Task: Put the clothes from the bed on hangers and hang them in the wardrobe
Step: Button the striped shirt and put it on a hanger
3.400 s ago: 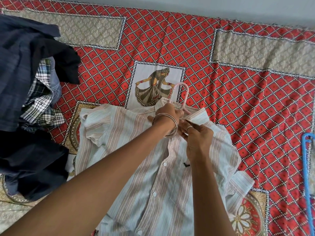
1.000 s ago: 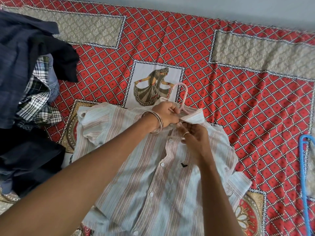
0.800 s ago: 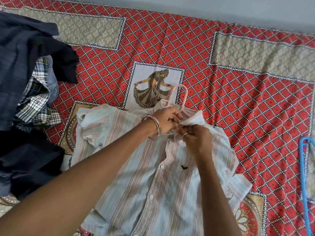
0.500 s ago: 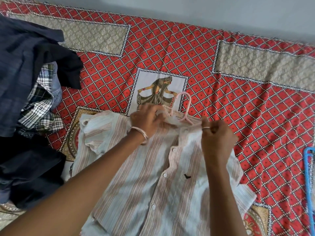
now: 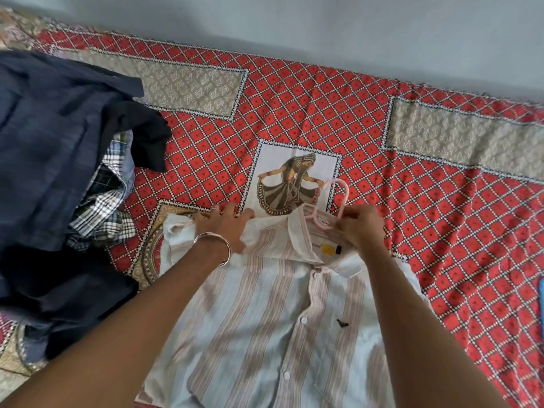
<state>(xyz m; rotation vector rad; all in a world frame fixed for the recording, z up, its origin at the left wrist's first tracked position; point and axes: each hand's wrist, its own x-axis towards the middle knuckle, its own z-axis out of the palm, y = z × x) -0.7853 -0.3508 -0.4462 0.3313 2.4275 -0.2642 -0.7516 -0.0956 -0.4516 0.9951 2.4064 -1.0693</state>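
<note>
your left hand (image 5: 225,228) is lying on the shirt (image 5: 273,328) at its left shoulder, fingers fairly straight and spread, pressing the cloth down onto the bed (image 5: 382,160); a bangle (image 5: 213,245) is sitting on that wrist. your right hand (image 5: 360,228) is gripping the collar at the right side of the neck, fingers curled round the cloth and touching the hanger (image 5: 329,206). the hanger is pink, its hook is sticking out of the neck opening just beyond your right hand, and the rest of it is hiding inside the shirt. the shirt is lying front up on the bed between and below your hands, buttoned, with the collar open. a pile (image 5: 61,178) of dark and checked clothes is lying well to the left of your left hand. a blue hanger (image 5: 541,293) is showing at the frame edge, far right of your right hand.
</note>
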